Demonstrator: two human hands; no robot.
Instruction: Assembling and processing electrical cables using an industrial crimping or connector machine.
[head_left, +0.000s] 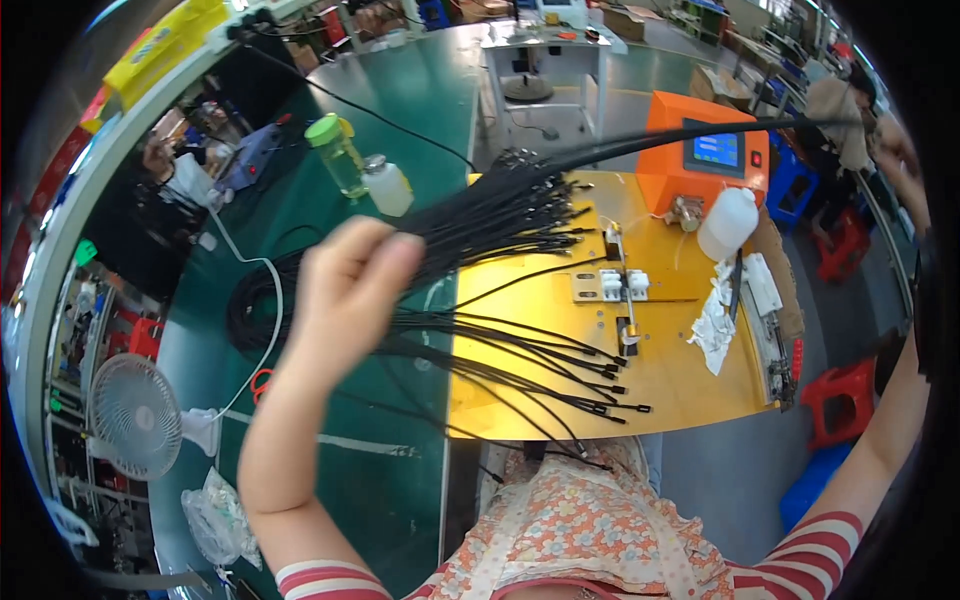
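Observation:
My left hand is closed, thumb pressed against the fingers, at a thick bundle of black cables with small plugs at their ends. My right hand is raised at the far right rim, blurred, its fingers closed round the end of a few black cables stretched taut from the bundle. More black cables fan out below, their plugs lying over a yellow work board. A small metal fixture with white blocks is mounted on the board. Coiled cable lengths lie left of my left hand.
An orange machine with a screen stands at the board's back right, near a white plastic bottle and crumpled tissue. A green-lidded bottle, a white jar and a fan are at left. Red stools stand right.

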